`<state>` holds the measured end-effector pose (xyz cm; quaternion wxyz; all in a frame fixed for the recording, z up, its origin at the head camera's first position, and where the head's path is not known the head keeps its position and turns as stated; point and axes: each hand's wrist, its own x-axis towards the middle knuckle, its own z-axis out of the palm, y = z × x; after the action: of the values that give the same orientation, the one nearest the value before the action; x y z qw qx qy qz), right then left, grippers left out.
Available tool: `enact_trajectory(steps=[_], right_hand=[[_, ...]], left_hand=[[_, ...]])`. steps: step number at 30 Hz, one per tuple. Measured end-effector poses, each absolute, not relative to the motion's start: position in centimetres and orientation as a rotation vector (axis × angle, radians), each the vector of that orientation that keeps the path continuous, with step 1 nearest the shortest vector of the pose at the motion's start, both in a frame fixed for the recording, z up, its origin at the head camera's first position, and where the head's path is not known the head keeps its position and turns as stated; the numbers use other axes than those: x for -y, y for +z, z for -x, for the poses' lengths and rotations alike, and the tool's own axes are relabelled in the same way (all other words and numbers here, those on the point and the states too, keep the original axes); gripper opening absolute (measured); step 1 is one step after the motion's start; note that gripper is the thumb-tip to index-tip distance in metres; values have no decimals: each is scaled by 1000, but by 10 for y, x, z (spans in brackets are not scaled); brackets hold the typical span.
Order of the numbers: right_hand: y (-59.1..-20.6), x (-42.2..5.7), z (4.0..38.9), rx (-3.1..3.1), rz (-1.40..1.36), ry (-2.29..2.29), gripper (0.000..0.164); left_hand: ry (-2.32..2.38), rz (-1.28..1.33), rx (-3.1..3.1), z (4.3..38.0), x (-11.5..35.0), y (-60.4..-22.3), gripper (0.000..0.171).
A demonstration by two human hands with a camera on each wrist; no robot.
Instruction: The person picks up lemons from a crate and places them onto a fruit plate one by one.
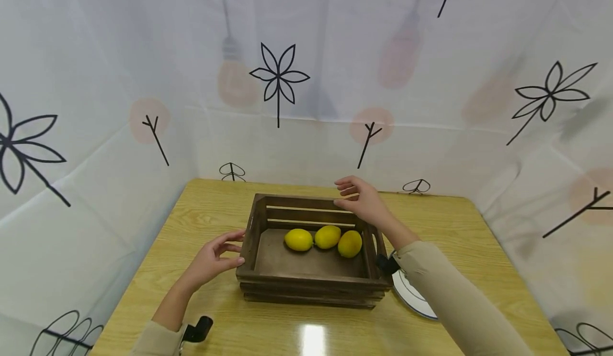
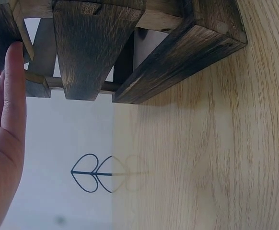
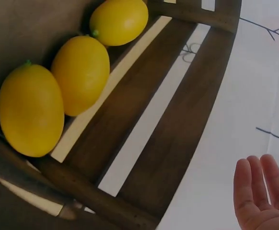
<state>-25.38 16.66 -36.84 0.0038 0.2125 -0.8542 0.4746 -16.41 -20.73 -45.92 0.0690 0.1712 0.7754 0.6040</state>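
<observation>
A dark brown slatted wooden crate (image 1: pixel 306 287) stands on the table, tilted slightly in the head view. Inside it lie three yellow lemons: one (image 1: pixel 298 240) near the middle, another (image 1: pixel 328 237) beside it, and a third (image 1: pixel 350 244) toward the right end. My left hand (image 1: pixel 213 260) is at the crate's left side, its fingertips against the upper slat, as the left wrist view also shows. Over the back right rim hovers my right hand (image 1: pixel 364 201), fingers loosely extended and holding nothing. In the right wrist view its fingers (image 3: pixel 258 184) are apart from the slats.
A white plate (image 1: pixel 415 300) with a dark rim line lies right of the crate, partly hidden by the crate and right sleeve. The wooden table (image 1: pixel 191 223) meets a patterned white cloth (image 1: pixel 316 148) at the back and sides.
</observation>
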Motion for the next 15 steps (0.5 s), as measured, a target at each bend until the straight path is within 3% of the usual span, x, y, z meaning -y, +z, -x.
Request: enact_trajectory(steps=[15], right_hand=[[-388, -135, 268, 2724, -797, 1534, 40]], left_hand=[[1819, -522, -2321, 164, 207, -460, 59]])
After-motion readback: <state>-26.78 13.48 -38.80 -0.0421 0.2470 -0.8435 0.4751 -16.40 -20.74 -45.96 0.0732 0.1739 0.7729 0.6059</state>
